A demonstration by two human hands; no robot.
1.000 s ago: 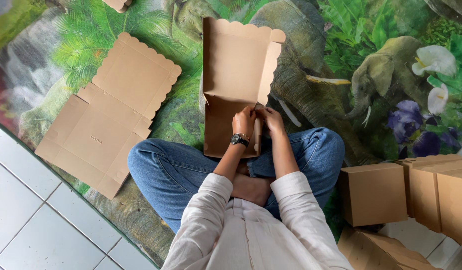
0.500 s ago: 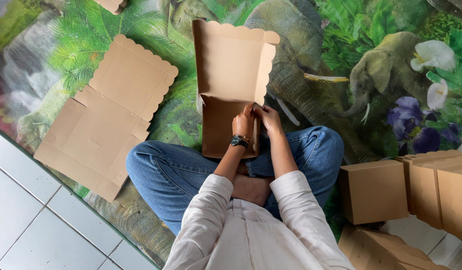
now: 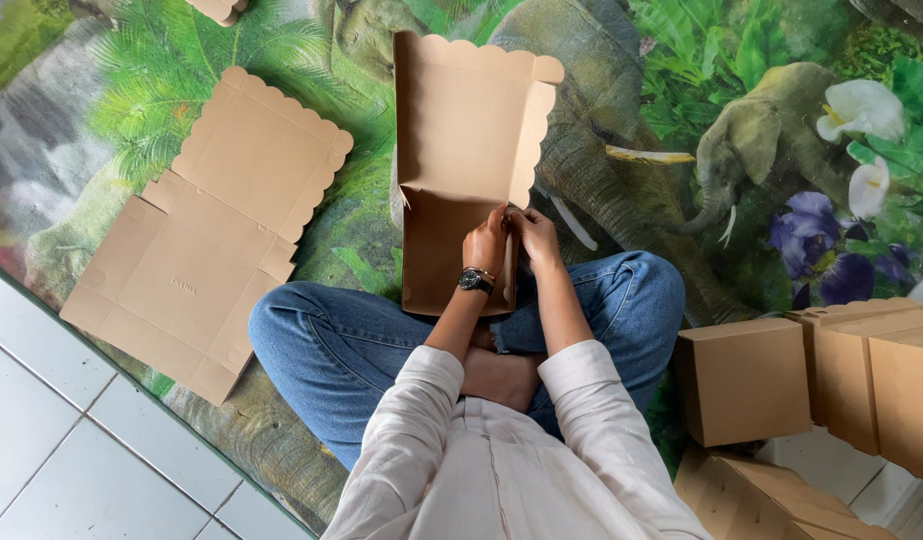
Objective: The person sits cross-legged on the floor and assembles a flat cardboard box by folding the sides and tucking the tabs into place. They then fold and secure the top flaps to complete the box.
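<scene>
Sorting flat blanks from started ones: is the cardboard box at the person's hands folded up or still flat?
Partly folded: the box has side flaps raised, lid open; both hands, left hand, right hand, pinch its right wall.

Left of you: flat scalloped carton blank [image 3: 207, 235] covers the mat [image 3: 622, 190]; bare tiles [image 3: 42, 440] beyond it.
Ahead: half-folded box [image 3: 462, 150], lid raised, blocks your reach.
Right: finished boxes [image 3: 832, 375] crowd your knee [image 3: 647, 285].

A single head-worn camera looks almost straight down from above the seated person, close over their shoulders at six o'clock. The half-folded box [image 3: 462, 190] sits near centre toward twelve o'clock, the flat cardboard sheet [image 3: 202, 230] at nine, closed boxes [image 3: 742, 380] at four.
</scene>
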